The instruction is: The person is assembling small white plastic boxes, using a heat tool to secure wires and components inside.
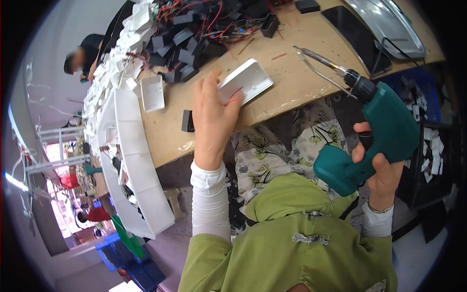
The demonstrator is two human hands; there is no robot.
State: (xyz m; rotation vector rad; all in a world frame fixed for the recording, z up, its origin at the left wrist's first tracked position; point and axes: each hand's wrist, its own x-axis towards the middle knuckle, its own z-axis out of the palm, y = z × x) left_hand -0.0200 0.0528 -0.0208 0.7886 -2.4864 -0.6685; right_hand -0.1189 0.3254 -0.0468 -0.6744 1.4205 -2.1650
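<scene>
My left hand (214,114) grips the near-left end of a shallow white plastic case (257,80) over the table, fingers behind it and thumb at its open side. A short red wire shows inside the case by my thumb. In my right hand (384,175) is a teal cordless drill (391,121), its handle wrapped by my fingers. Its black chuck carries a long metal bit pointing up and left, with a thin bent metal rod alongside. The bit's tip is apart from the case. Close to my left wrist lies a small black box (188,120).
Black boxes (182,56) and tangled red wires heap at the table's (301,80) far side. Another white case (152,93) lies left, beside a long white bin (131,165) and piled white parts (104,80). A black panel (352,36) and metal tray (389,27) sit far right.
</scene>
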